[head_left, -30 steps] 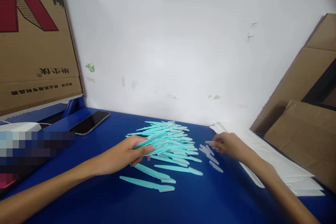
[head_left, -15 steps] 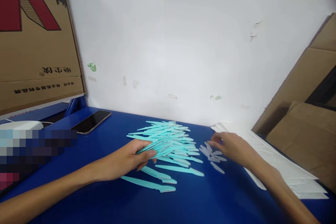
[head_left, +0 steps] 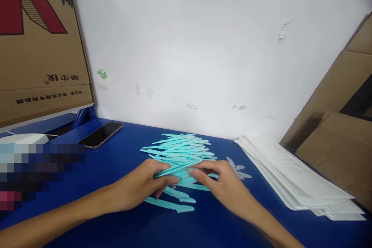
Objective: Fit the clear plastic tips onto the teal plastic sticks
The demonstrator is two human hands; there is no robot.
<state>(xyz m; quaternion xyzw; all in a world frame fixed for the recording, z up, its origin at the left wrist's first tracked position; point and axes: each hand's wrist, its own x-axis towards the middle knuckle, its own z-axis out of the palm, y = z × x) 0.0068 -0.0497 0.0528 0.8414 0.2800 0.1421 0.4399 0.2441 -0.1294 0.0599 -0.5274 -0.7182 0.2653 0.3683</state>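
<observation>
Left fingers (head_left: 170,180) are pinching several turquoise sticks (head_left: 181,167); right fingers (head_left: 201,177) are meeting their opposite ends, exact grip unclear.

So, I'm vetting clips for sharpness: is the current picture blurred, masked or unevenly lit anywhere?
Head view: the eyebrow razors in the left hand look smeared near the right hand; head view: a coarse mosaic masks part of the lower left; head view: the white wall is bright, dimming toward the upper right corner.
</observation>
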